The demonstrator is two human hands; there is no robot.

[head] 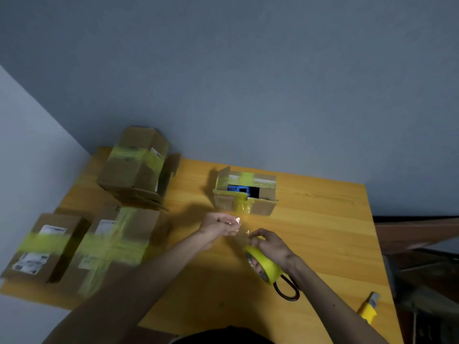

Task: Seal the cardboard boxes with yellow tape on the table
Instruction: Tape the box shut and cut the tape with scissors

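My right hand (pixel 270 247) grips a roll of yellow tape (pixel 264 264) low over the wooden table (pixel 323 232). A shiny strip of tape (pixel 239 227) runs from the roll to my left hand (pixel 219 225), which pinches its free end. Just beyond my hands stands a small cardboard box (pixel 244 193). Its top flaps gape and something blue and black shows inside. Old yellow tape crosses its flaps and front.
Three cardboard boxes wrapped with yellow tape sit at the left: one at the back (pixel 135 165), two at the front (pixel 42 247) (pixel 113 244). A black loop (pixel 286 288) lies under the roll. A yellow utility knife (pixel 368 307) lies near the table's right front edge.
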